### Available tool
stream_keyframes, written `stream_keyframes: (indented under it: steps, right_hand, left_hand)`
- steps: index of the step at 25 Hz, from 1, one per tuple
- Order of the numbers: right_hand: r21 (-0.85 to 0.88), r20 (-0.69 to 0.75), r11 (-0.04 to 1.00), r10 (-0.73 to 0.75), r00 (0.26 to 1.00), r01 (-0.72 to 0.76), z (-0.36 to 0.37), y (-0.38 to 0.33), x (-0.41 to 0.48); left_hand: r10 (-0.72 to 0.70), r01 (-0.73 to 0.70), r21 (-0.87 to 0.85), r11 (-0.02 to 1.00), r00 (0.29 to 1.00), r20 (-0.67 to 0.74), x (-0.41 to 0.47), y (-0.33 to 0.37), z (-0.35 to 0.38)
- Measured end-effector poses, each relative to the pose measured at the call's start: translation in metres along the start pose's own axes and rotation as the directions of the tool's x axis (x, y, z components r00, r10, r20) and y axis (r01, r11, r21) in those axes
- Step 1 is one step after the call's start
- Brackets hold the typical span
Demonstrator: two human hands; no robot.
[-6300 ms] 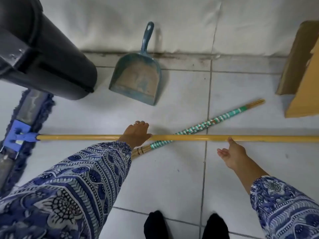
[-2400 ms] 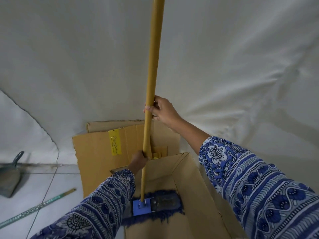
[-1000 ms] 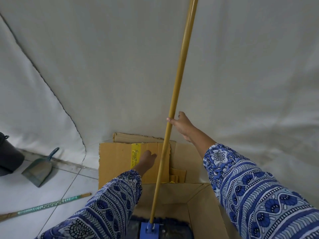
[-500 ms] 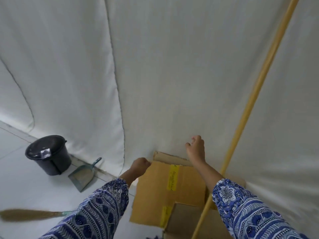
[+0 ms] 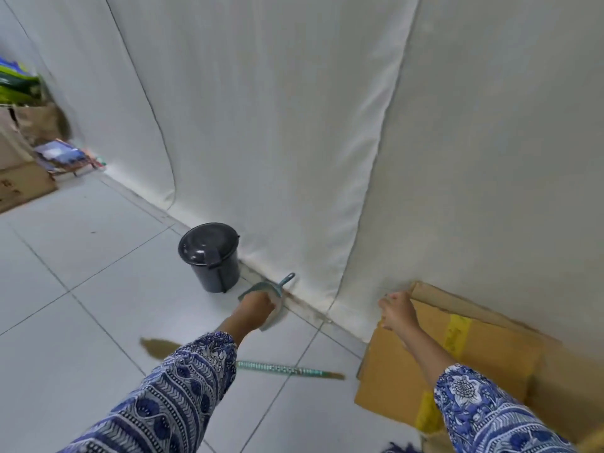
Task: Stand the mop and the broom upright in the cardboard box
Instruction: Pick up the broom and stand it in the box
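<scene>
Now the view has swung left: the broom (image 5: 287, 369) lies flat on the floor, the left hand (image 5: 256, 308) hangs loosely curled and empty above it, and the right hand (image 5: 397, 311), fingers apart, has left the mop pole beside the cardboard box (image 5: 490, 351); only mop fringe (image 5: 397, 448) shows.

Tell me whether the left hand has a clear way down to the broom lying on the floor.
Probably yes. The broom lies flat on open tile, with nothing on it. The left hand is empty and hangs above it, nearer the dustpan. The left sleeve hides part of the handle, but nothing blocks a reach down.
</scene>
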State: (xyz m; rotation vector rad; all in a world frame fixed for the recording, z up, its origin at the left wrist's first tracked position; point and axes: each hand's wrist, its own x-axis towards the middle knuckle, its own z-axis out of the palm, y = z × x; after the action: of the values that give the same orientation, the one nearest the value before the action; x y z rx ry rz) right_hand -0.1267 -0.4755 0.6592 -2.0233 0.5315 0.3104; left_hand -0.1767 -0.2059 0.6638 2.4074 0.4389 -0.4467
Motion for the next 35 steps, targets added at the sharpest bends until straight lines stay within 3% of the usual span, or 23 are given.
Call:
stream_keyframes:
  steps: [4,8,12,15,19,24,27,29,35]
  right_hand:
    - [0.073,0.121,0.983,0.156,0.980,-0.165,0.105,0.010,0.055]
    - [0.156,0.186,0.901,0.375,0.908,-0.404,0.216,0.047,0.125]
    - [0.264,0.203,0.739,0.585,0.785,-0.619,0.337,0.133,0.202]
    - [0.342,0.189,0.628,0.683,0.705,-0.699,0.416,0.219,0.255]
    - [0.446,0.162,0.497,0.773,0.613,-0.744,0.496,0.332,0.309]
    - [0.553,0.075,0.435,0.823,0.563,-0.710,0.552,0.427,0.343]
    - [0.697,0.123,0.275,0.864,0.489,-0.662,0.562,0.443,0.342]
    - [0.726,0.048,0.292,0.882,0.469,-0.623,0.552,0.421,0.325]
    - [0.689,-0.060,0.549,0.695,0.717,-0.474,0.437,0.227,0.240]
  left_hand:
    - [-0.029,0.021,0.141,0.990,0.998,0.058,0.078,-0.077,-0.007]
    - [-0.134,0.100,0.237,0.966,0.983,0.129,0.176,-0.159,0.017]
    - [-0.178,0.102,0.280,0.955,0.949,0.260,0.286,-0.255,0.101]
    - [-0.183,0.075,0.304,0.950,0.921,0.345,0.353,-0.323,0.189]
    - [-0.134,-0.039,0.365,0.930,0.890,0.436,0.418,-0.393,0.298]
    - [0.015,-0.310,0.475,0.823,0.849,0.527,0.452,-0.454,0.390]
    - [0.082,-0.389,0.513,0.765,0.849,0.522,0.446,-0.471,0.403]
    - [0.079,-0.382,0.500,0.777,0.848,0.524,0.433,-0.466,0.392]
    - [0.082,-0.340,0.422,0.841,0.849,0.522,0.367,-0.341,0.253]
